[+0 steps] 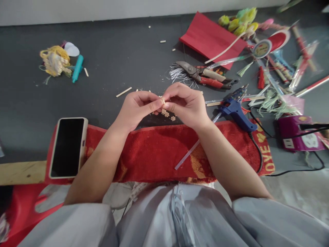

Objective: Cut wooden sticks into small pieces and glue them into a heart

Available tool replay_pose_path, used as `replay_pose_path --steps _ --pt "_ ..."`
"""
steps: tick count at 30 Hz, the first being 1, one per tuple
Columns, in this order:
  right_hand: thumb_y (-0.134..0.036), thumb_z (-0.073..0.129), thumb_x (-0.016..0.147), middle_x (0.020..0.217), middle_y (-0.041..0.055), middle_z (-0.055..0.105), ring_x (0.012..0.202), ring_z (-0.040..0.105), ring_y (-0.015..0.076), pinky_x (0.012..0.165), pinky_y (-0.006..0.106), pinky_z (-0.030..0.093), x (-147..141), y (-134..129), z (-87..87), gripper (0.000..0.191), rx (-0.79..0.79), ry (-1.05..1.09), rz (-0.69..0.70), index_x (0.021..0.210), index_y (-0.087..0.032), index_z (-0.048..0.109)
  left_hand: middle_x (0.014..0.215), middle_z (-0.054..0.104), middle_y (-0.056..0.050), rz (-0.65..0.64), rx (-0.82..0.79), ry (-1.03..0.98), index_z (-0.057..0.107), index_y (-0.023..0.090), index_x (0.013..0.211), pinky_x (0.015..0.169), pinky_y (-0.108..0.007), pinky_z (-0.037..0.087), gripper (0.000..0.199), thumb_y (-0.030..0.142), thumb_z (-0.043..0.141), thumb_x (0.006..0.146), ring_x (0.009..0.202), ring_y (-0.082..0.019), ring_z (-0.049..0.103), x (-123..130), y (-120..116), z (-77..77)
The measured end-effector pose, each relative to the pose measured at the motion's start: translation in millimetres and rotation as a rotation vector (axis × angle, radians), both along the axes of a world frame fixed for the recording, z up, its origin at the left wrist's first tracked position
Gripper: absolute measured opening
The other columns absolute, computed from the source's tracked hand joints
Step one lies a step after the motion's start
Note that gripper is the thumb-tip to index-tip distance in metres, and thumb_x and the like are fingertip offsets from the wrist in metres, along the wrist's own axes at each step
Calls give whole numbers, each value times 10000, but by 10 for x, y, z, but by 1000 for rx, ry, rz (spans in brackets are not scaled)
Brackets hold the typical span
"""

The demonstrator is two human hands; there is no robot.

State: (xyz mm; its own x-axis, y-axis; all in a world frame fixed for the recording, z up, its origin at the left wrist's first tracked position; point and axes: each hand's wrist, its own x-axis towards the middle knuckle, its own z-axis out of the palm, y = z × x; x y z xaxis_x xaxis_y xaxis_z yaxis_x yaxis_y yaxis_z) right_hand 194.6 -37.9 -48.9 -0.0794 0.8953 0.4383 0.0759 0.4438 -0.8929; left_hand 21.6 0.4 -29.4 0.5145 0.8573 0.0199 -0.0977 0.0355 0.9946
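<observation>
My left hand (pixel 137 109) and my right hand (pixel 185 104) meet above the dark table, fingertips pinched together on a short string of small cream beads (pixel 167 114). A few beads hang down below my fingers. Both forearms rest across a red cloth (pixel 154 151) at the table's near edge. A clear glue stick (pixel 189 153) lies on the cloth under my right wrist.
A phone (pixel 67 146) lies screen up at the left. A blue glue gun (pixel 235 109) with a black cord, red-handled pruning shears (pixel 205 75), red paper (pixel 209 37), tassels and sticks crowd the right. A yellow bundle (pixel 54 61) and teal tube (pixel 77 68) sit far left.
</observation>
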Motion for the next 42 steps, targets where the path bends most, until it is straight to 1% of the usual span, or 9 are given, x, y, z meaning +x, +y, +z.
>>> replay_pose_path --steps 7,13,18,23,27,31,34,37,42 --pt "-469 717 876 899 13 614 836 601 134 758 311 537 30 6 -20 236 2 -96 -14 918 -237 719 630 661 6 34 -39 88 719 162 703 634 -245 532 124 274 768 724 620 -99 619 -10 -1 14" --pt "-398 713 878 937 30 653 843 608 143 759 314 535 43 11 -18 201 -13 -194 -24 971 -220 724 664 670 3 54 -89 98 717 148 749 648 -253 528 121 263 742 718 620 -98 619 -23 26 -56" --pt "-333 700 853 982 50 671 859 621 155 784 321 545 44 18 54 317 -62 -292 -58 1132 -185 672 667 688 4 130 -151 59 713 148 725 600 -227 519 105 243 740 688 604 -93 635 -10 60 -79" --pt "-197 586 876 944 76 705 855 640 188 814 349 508 105 -39 400 290 -196 -764 -208 1147 -135 668 630 694 8 174 -219 50 699 148 683 566 -193 507 90 216 744 645 570 -74 629 17 80 -50" --pt "-239 529 916 895 98 721 893 661 256 819 391 490 324 -198 711 235 -338 -1227 -247 1042 -155 709 628 696 14 175 -225 41 693 153 685 555 -182 503 116 229 761 630 561 -63 622 18 87 -54" --pt "-350 554 922 968 113 731 903 680 290 778 401 498 648 -410 869 267 -589 -1495 -336 1059 -170 696 637 698 9 153 -203 19 692 155 696 570 -192 511 134 244 761 623 568 -65 622 17 90 -74" --pt "-390 549 950 1035 163 736 970 691 327 772 403 497 848 -574 872 327 -771 -1609 -431 1103 -125 667 636 687 9 140 -190 9 683 157 702 578 -213 515 136 250 754 633 573 -73 617 21 91 -94" --pt "-411 584 947 1109 186 729 1034 690 338 803 392 495 982 -713 786 387 -869 -1648 -540 1158 -91 631 637 679 9 128 -181 6 681 159 704 588 -222 512 131 247 749 636 578 -76 614 21 91 -115" --pt "-451 573 935 1135 220 721 1035 684 358 750 386 478 1109 -818 578 435 -890 -1599 -557 1180 -99 644 655 676 4 87 -163 5 683 152 717 598 -213 505 137 255 750 657 587 -70 611 6 91 -135"
